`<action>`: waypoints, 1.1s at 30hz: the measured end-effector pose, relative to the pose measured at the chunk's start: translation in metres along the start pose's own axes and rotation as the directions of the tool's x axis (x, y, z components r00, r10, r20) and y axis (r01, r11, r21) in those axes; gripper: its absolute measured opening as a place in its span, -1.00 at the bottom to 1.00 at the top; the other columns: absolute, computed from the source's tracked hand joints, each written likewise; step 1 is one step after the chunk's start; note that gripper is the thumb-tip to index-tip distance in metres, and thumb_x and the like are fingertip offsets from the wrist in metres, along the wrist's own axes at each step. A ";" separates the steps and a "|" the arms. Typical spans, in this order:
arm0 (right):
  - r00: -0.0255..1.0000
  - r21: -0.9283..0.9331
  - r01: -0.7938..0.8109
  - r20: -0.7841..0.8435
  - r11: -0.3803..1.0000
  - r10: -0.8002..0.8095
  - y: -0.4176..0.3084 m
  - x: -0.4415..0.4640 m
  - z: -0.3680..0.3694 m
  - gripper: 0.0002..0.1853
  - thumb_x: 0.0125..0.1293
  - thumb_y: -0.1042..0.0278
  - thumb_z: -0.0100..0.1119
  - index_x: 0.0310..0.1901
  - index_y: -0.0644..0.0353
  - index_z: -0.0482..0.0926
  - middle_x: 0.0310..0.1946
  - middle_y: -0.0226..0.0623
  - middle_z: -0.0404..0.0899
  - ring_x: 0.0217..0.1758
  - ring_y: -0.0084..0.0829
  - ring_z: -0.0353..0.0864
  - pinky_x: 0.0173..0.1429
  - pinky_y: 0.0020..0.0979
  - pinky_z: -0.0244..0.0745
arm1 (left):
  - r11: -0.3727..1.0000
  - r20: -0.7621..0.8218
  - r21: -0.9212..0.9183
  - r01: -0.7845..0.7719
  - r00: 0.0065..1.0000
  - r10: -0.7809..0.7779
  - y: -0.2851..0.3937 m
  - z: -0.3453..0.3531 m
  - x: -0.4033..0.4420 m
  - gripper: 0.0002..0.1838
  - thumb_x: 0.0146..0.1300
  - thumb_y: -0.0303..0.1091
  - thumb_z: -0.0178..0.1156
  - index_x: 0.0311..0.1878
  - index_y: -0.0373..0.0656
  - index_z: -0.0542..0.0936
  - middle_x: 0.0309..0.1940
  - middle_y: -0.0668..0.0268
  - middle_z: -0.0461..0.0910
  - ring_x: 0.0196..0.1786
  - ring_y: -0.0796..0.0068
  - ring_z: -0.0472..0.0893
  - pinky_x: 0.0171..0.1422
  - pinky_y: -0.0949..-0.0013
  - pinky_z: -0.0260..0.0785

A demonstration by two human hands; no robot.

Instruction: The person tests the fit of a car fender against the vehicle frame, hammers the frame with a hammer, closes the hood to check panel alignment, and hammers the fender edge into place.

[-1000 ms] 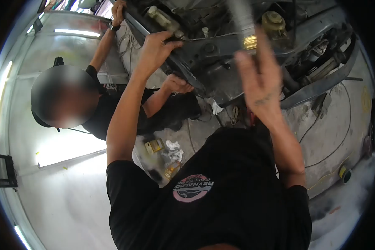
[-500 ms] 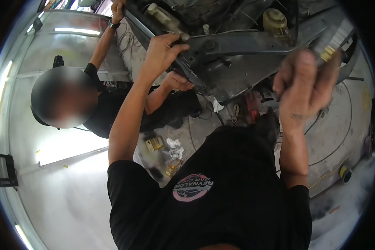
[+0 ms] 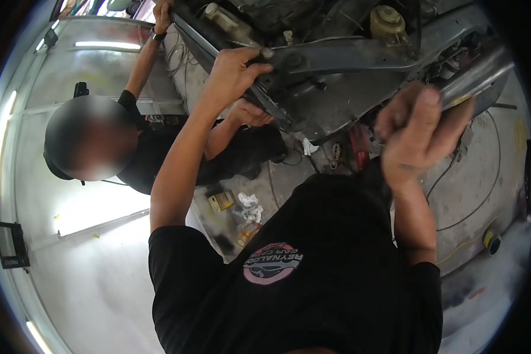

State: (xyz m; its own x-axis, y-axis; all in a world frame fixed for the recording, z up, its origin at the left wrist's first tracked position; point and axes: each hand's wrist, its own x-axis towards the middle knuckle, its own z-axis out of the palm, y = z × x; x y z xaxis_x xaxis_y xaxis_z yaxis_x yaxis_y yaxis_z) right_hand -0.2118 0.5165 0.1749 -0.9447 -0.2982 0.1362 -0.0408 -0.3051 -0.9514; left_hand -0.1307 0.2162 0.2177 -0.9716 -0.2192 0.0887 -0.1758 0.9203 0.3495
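Observation:
My left hand (image 3: 235, 74) is closed in a pinch at the corner of the grey car body panel (image 3: 342, 56). A small grey round-ended piece (image 3: 266, 53) shows between its thumb and forefinger; the rest of the piece is hidden. My right hand (image 3: 419, 127) is raised in front of the panel's right part and smeared by motion. Its fingers are wrapped round a silver cylindrical thing (image 3: 481, 72) with a yellow patch, which points up and right. Blur hides what kind of thing this is.
A co-worker (image 3: 153, 147) crouches at left, one hand on the panel's far edge and the other under my left wrist. A fluid reservoir (image 3: 388, 25) sits in the engine bay. A yellow box (image 3: 221, 201), crumpled white paper (image 3: 249, 206) and a red tool (image 3: 358, 146) lie below.
My right hand has shifted slightly left and down, and the silver thing has swung to a flatter angle. My left hand stays at the panel corner. The co-worker has barely moved.

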 end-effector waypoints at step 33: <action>0.999 0.196 -0.034 0.012 0.980 0.032 0.019 -0.017 -0.013 -0.45 0.57 0.33 0.14 0.45 0.43 0.30 -0.39 -0.12 0.63 -0.40 -0.43 0.65 -0.19 -0.41 0.56 | 1.000 0.111 -0.022 -0.017 0.994 0.019 0.025 0.012 -0.003 -0.71 0.20 -0.27 0.46 -0.15 -0.31 0.74 -0.37 0.04 0.70 -0.34 0.13 0.66 -0.15 0.20 0.47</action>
State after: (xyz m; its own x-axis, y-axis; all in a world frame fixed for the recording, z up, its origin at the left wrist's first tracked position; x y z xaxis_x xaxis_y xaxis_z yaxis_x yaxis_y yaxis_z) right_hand -0.2001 0.5274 0.1513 -0.9415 -0.3191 0.1087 0.0559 -0.4657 -0.8832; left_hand -0.1346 0.2440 0.2154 -0.9864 -0.1644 -0.0082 -0.1558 0.9166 0.3683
